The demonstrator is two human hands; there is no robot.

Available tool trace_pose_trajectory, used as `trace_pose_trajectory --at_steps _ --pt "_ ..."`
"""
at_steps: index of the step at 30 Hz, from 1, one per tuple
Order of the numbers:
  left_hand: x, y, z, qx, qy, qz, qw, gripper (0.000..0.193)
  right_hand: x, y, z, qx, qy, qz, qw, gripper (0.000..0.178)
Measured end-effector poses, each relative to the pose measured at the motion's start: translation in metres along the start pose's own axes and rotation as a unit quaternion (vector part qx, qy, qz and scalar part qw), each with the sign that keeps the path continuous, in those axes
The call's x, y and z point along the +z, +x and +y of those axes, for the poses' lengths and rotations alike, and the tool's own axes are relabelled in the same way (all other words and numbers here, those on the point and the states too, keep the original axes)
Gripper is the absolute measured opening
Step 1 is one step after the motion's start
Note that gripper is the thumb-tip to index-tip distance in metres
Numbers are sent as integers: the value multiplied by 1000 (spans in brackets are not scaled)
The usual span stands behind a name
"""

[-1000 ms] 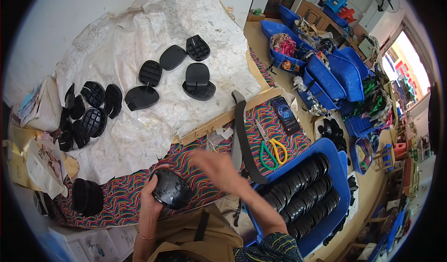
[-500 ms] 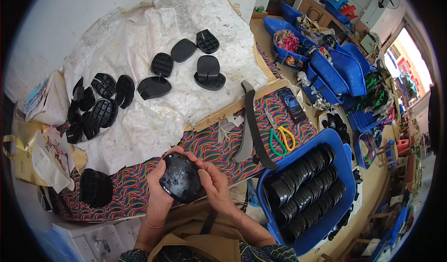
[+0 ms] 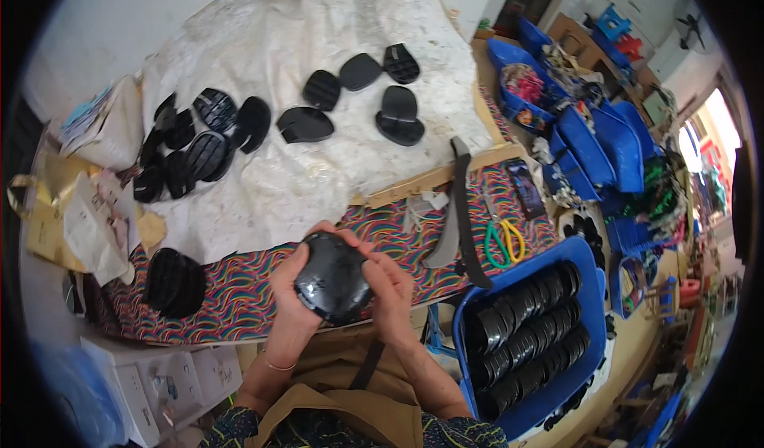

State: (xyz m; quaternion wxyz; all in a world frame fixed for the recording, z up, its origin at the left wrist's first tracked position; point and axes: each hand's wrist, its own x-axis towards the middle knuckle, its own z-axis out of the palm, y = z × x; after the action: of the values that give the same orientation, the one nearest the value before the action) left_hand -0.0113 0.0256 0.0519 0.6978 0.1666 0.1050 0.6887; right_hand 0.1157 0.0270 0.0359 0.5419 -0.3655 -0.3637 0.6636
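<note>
My left hand (image 3: 291, 290) and my right hand (image 3: 390, 295) grip a glossy black rounded piece (image 3: 334, 277) between them, in front of the brown apron. Its smooth, shiny side faces up; the fingers' ends behind it are hidden. To the left, a stack of similar black pieces (image 3: 174, 283) stands on the wavy-patterned cloth (image 3: 247, 301). Farther off, black D-shaped pieces (image 3: 305, 125) lie scattered over the white sheet (image 3: 263, 201), several with ribbed or gridded undersides showing. A denser cluster of black pieces (image 3: 211, 157) sits at the sheet's left.
At right, a blue tub (image 3: 598, 277) holds rows of glossy black pieces (image 3: 521, 348). Along the table's right side lie a long curved dark strip (image 3: 459, 209), scissors (image 3: 504, 241) with green and yellow handles, and a phone (image 3: 525, 188). Bags (image 3: 68, 225) stand at left.
The view has shifted, so the table's things appear farther right. Both hands still hold the black piece, whose shiny surface catches the light differently, as if slightly turned.
</note>
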Motion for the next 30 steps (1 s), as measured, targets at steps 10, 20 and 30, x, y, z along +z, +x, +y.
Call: trace_pose_trajectory --at_steps 10,20,30 --pt "0 7 10 -37 -59 63 996 44 -25 3 1 8 69 -96 993 29" --pt "-5 11 -1 -3 -29 57 998 37 -26 11 22 -24 40 13 999 25" --pt "-4 13 -3 21 6 141 990 33 5 -11 14 -49 -115 -45 991 82"
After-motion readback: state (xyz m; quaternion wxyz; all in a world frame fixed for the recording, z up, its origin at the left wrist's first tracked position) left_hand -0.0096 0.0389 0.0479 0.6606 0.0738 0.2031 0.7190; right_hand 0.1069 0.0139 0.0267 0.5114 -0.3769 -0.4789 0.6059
